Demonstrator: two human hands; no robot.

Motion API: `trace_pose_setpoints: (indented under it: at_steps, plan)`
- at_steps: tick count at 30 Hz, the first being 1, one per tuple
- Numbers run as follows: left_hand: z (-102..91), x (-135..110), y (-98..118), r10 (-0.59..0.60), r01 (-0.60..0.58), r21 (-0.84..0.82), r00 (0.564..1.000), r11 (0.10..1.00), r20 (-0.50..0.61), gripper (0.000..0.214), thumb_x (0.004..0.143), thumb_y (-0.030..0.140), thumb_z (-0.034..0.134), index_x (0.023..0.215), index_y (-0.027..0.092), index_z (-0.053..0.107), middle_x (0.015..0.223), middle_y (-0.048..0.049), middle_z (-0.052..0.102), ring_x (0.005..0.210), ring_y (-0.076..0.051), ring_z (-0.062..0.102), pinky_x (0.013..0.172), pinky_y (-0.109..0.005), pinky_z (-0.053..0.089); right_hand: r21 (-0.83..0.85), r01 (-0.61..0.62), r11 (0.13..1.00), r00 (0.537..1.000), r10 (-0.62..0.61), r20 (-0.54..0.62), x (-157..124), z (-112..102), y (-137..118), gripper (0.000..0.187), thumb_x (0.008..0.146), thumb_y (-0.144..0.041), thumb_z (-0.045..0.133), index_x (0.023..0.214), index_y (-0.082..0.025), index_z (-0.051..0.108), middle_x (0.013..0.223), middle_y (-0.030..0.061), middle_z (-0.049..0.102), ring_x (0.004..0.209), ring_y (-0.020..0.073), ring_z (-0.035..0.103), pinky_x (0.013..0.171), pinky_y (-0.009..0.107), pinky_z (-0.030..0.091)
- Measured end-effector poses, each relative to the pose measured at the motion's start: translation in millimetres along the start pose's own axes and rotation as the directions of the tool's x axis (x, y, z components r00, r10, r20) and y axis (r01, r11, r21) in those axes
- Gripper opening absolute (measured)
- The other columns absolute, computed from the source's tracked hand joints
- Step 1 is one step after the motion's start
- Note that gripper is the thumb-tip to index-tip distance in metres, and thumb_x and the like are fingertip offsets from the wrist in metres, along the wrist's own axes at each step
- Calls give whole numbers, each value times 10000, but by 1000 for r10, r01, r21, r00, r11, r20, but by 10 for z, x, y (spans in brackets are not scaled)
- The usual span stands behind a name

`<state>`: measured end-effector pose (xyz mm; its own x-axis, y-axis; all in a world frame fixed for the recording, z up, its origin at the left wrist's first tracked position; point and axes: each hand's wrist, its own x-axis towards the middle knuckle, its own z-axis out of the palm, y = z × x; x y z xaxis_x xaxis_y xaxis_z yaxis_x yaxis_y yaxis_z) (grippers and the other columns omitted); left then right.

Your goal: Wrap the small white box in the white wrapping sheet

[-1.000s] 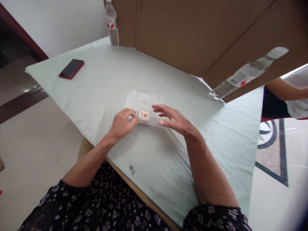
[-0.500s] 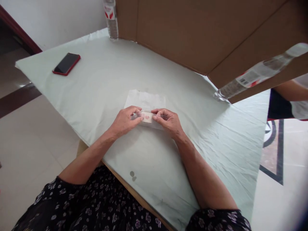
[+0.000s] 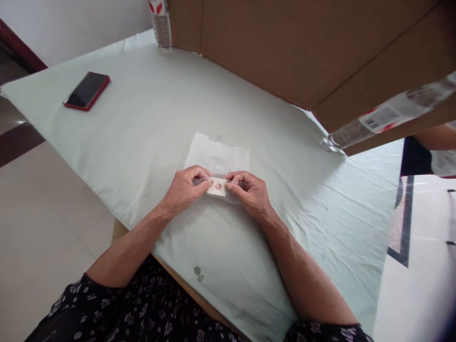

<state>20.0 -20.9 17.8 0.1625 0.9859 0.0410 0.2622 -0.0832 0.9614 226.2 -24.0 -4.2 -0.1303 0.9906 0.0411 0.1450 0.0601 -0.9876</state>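
Observation:
Between my hands is a small pale rectangular piece with reddish round marks [image 3: 217,186]; its exact kind cannot be told. My left hand [image 3: 188,189] pinches its left end between thumb and fingers. At the right end, my right hand [image 3: 249,191] grips it in the same way. Beneath and behind it lies a thin white sheet [image 3: 217,156], flat on the tablecloth, its near part partly covered by my hands.
A pale green cloth [image 3: 142,109] covers the table. A phone in a red case [image 3: 87,91] lies at the far left. Behind stands a large cardboard panel [image 3: 256,47] with a plastic bottle [image 3: 162,28] and another bottle [image 3: 381,116] against it. Part of another person's arm [image 3: 436,137] shows at right.
The view has shifted slightly, so the hands sit a little lower in the picture. Both keep their pinch on the pale piece, and more of its reddish marks shows.

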Motion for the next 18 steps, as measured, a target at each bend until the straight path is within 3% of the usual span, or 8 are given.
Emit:
trace_pose_setpoints:
  at_steps: [18]
  plan:
    - [-35,-54,19,79,-93,176,993,980,85,107,869,179,674,772,201,635,914,-13,736,828,-145,670,695,-259,493,-5,-37,999,997,37,71,-14,-77,19,262,808,-393,776,709,-227,600,910,32,735,774,162,642,670,303,490]
